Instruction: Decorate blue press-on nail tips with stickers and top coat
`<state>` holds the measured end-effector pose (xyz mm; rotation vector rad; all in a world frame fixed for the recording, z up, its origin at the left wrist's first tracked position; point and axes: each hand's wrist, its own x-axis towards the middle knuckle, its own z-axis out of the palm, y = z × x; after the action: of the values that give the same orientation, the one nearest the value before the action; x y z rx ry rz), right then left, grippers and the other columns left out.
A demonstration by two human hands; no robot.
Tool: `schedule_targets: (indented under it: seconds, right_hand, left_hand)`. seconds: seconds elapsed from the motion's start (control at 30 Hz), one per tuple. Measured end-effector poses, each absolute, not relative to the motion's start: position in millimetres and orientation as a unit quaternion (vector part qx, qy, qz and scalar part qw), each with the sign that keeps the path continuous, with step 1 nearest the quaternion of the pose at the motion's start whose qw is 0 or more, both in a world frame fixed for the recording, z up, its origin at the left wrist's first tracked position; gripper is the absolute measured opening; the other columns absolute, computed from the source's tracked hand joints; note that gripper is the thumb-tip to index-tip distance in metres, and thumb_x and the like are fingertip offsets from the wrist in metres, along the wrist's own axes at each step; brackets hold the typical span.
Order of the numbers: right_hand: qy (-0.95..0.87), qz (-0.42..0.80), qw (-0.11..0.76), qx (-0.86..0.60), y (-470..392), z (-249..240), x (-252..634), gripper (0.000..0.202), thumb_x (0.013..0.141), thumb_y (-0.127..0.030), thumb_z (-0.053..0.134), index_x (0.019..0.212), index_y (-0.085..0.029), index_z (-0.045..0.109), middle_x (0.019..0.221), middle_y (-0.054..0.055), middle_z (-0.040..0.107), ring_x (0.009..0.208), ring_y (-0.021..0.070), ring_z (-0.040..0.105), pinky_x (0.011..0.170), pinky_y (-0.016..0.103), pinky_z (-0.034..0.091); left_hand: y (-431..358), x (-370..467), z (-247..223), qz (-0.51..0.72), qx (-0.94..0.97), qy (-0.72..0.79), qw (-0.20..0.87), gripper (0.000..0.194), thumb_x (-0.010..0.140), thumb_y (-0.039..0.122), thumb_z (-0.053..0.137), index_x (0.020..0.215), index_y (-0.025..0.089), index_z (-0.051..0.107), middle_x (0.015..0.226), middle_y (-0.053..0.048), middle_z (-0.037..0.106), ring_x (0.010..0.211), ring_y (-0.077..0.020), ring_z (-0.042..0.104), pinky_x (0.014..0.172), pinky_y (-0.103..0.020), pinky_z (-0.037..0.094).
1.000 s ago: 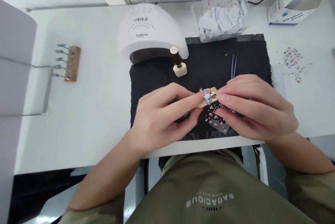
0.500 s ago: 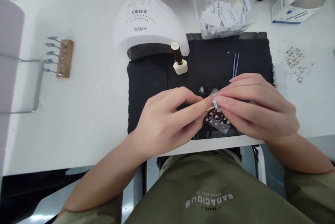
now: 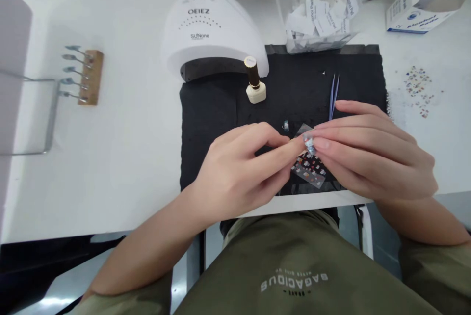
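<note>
A small curved false nail with blue and white decoration is held between my hands, over the black mat. My left hand is closed, its index fingertip at the nail's left edge; the underside of that grip is hidden. From the other side, my right hand pinches the nail with thumb and fingertips. Just beneath lies a sticker sheet with small white and red designs, partly covered by the fingers. Another small bluish false nail lies on the mat. Blue tweezers rest beyond my right fingers.
A cream polish bottle with a dark cap stands before a white nail lamp. Behind the black mat is a clear bin of alcohol pads. An opened box, scattered gems and a wooden bit holder sit around.
My right hand has shifted a little to the right and its fingers have spread slightly, showing more of the false nail. The whole view has moved a little.
</note>
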<state>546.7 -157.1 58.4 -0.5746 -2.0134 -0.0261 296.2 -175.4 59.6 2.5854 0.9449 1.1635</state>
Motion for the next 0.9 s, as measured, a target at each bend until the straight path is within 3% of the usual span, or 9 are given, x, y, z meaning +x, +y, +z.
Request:
schedule_targets:
  seconds: [0.17, 0.63, 0.9]
  right_hand:
    - [-0.847, -0.006, 0.471, -0.246, -158.8, 64.7, 548.6, 0.03, 0.093, 0.0, 0.084, 0.108, -0.026, 0.084, 0.109, 0.001, 0.094, 0.096, 0.0213, 0.091, 0.111, 0.045, 0.078]
    - [-0.873, 0.007, 0.43, -0.232, -161.0, 73.1, 556.5, 0.029, 0.093, 0.0, 0.083, 0.111, -0.022, 0.082, 0.113, 0.003, 0.094, 0.099, 0.0248, 0.091, 0.109, 0.049, 0.08]
    - [-0.865, 0.021, 0.438, -0.245, -162.1, 72.9, 556.3, 0.037, 0.09, 0.0, 0.085, 0.118, -0.024, 0.081, 0.112, 0.002, 0.093, 0.097, 0.0252, 0.092, 0.107, 0.048, 0.08]
  left_hand:
    - [-175.6, 297.1, 59.5, 0.389, 0.864, 0.313, 0.073, 0.023, 0.103, 0.006, 0.078, 0.122, 0.019, 0.078, 0.101, -0.002, 0.08, 0.081, -0.0125, 0.072, 0.068, -0.025, 0.058]
    - [-173.7, 296.3, 60.4, 0.388, 0.868, 0.307, 0.043, 0.022, 0.103, 0.007, 0.073, 0.12, 0.021, 0.077, 0.1, -0.003, 0.082, 0.076, -0.0135, 0.073, 0.064, -0.027, 0.059]
    - [-174.1, 296.8, 61.6, 0.386, 0.869, 0.306, 0.044, 0.024, 0.102, 0.007, 0.074, 0.12, 0.023, 0.078, 0.102, -0.002, 0.083, 0.079, -0.0134, 0.077, 0.066, -0.026, 0.062]
